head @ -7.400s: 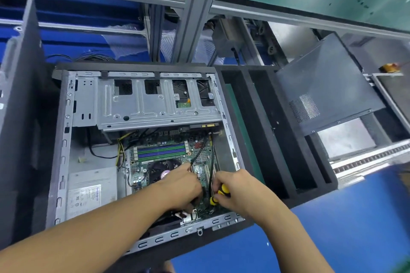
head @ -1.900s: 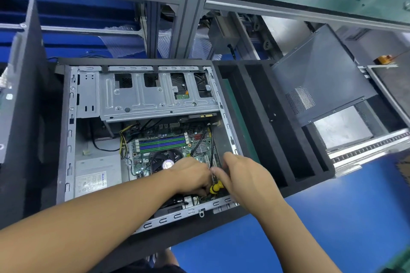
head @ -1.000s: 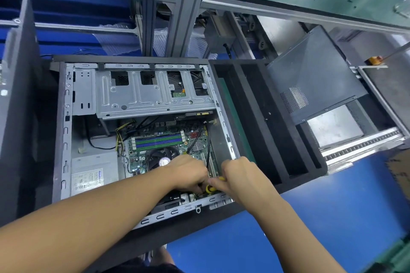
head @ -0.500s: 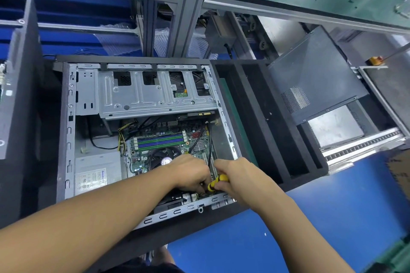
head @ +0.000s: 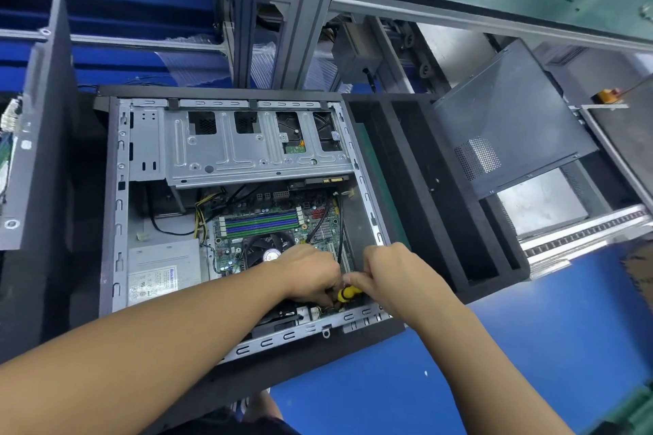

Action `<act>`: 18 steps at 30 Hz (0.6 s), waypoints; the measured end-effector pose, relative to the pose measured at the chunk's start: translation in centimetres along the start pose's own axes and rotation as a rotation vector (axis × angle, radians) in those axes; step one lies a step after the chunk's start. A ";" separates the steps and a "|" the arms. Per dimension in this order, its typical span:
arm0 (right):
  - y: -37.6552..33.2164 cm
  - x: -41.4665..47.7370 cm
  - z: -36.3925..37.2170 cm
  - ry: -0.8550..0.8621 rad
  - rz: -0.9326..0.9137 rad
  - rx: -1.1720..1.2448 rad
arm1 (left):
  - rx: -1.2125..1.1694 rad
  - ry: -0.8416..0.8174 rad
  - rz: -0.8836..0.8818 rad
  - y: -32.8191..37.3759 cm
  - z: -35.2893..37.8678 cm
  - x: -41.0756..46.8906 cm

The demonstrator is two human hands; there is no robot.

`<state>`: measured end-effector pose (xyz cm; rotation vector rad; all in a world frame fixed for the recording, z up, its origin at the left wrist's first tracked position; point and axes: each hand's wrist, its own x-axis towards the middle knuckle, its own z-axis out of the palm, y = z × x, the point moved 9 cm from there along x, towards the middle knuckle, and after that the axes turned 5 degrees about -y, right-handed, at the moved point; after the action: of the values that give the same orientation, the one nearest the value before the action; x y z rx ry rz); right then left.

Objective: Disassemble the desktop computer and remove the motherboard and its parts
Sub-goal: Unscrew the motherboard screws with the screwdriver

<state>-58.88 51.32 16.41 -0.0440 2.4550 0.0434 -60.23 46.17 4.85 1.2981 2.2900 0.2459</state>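
An open desktop computer case (head: 116, 208) lies on its side before me. Inside sits the green motherboard (head: 318, 222) with blue and green memory slots (head: 261, 224) and a black CPU fan (head: 263, 251). My right hand (head: 399, 275) grips a yellow-handled screwdriver (head: 348, 293) at the board's near right corner. My left hand (head: 311, 272) rests right beside it, fingers curled down onto the board; what they touch is hidden.
A grey power supply (head: 162, 268) fills the case's near left. A metal drive cage (head: 247, 152) spans its far side. A black foam tray (head: 438, 208) stands right of the case, with the removed side panel (head: 512, 116) beyond. A dark panel (head: 39, 138) stands at left.
Both hands stay at the board's near right corner, shifting slightly over the last seconds. The yellow handle shows a little differently between the fingers as my right hand works it.
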 end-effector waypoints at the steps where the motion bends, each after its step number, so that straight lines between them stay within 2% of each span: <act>1: -0.3 0.0 0.1 -0.015 -0.007 0.008 | 0.002 0.003 0.010 0.1 -0.1 0.0; 4: -0.9 -0.1 0.5 -0.069 -0.054 0.034 | 0.004 0.003 0.020 0.2 -0.1 -0.1; 10: -1.0 -0.3 0.6 -0.045 -0.115 -0.002 | -0.016 0.002 0.008 0.3 -0.2 -0.2; 15: -2.5 -0.4 1.0 -0.084 -0.293 -0.034 | -0.010 -0.014 -0.015 0.0 -0.1 -0.3; 18: -2.2 -0.2 1.1 -0.089 -0.299 0.037 | -0.020 -0.014 -0.046 -0.2 0.0 -0.2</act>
<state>-57.93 49.14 15.71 -0.3841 2.3342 -0.1280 -60.29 45.87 4.83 1.2326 2.2966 0.2421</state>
